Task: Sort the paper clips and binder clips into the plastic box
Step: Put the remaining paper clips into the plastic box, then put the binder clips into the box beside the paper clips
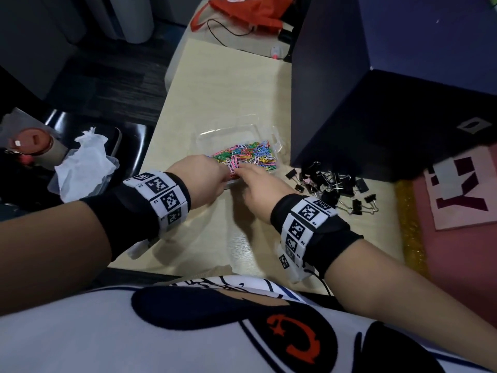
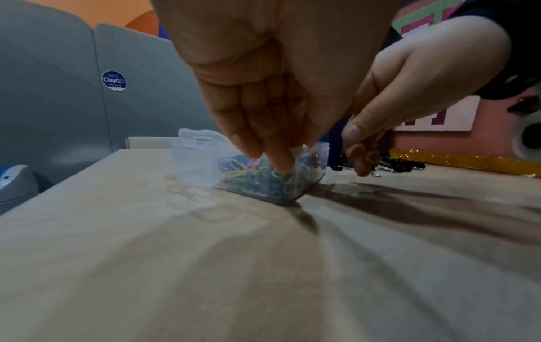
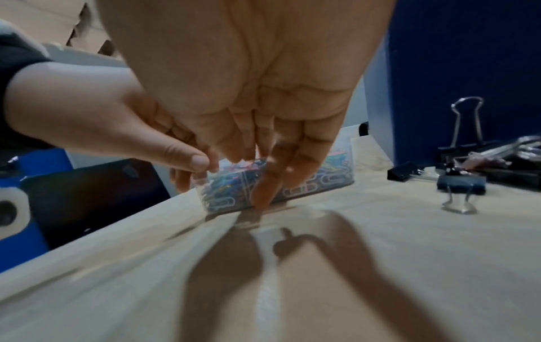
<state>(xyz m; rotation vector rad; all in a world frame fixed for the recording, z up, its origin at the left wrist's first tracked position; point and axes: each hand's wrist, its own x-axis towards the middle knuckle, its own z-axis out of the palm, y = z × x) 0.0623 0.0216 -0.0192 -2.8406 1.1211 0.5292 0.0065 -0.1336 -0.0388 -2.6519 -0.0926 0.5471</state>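
A clear plastic box (image 1: 277, 146) holds a heap of coloured paper clips (image 1: 247, 156) on the light wooden table (image 1: 215, 90). My left hand (image 1: 204, 173) holds the box at its near left corner, with fingers (image 2: 278, 159) against the wall and the thumb (image 3: 199, 162) at the rim. My right hand (image 1: 258, 184) reaches down beside it, fingers fairly straight, one fingertip (image 3: 262, 199) on the table against the box's near wall (image 3: 307, 189). Black binder clips (image 1: 336, 184) lie in a loose pile right of the box (image 2: 202, 159), one (image 3: 461, 182) standing nearest my right hand.
A dark blue partition (image 1: 403, 103) stands just behind the binder clips. A pink board (image 1: 457, 189) lies at the right. Left of the table sit crumpled tissue (image 1: 83, 165) in a tub and a brown-lidded cup (image 1: 32, 146). An orange bag (image 1: 242, 9) lies at the far end.
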